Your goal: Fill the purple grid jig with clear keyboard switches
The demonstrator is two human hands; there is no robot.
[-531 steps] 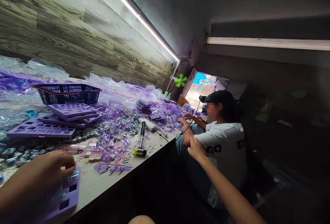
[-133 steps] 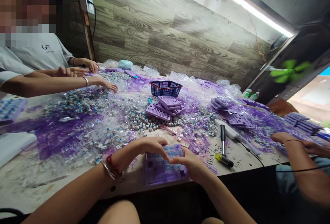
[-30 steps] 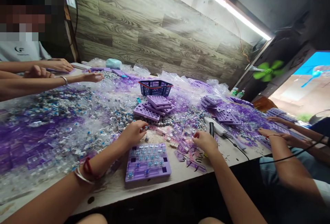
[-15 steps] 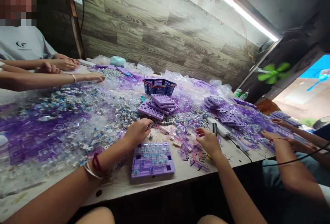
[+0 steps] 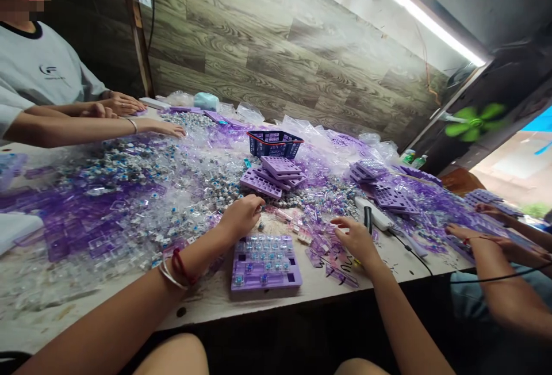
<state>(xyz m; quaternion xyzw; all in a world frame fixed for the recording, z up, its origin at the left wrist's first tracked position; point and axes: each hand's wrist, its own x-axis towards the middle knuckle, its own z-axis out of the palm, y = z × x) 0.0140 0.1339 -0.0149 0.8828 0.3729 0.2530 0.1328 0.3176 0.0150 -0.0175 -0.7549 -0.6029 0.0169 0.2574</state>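
Note:
A purple tray (image 5: 265,264) with rows of square pockets lies at the table's near edge, most pockets filled with small clear and blue parts. My left hand (image 5: 241,215) rests just behind the tray among loose parts, fingers curled in a pinch; what they hold is too small to make out. My right hand (image 5: 356,238) is to the tray's right over clear purple covers (image 5: 321,245), fingers bent and pinched. A hammer (image 5: 368,219) with a black handle lies just beyond that hand.
A blue basket (image 5: 275,144) and stacked purple trays (image 5: 276,173) stand mid-table amid heaps of parts and plastic bags. Other people's arms reach in at far left (image 5: 90,127) and at right (image 5: 495,248). A green fan (image 5: 470,121) spins at the right.
Both hands left the tray, which was held 4.4 s ago and now lies flat. Over the last second the hands stay among the loose parts; the view shifts slightly.

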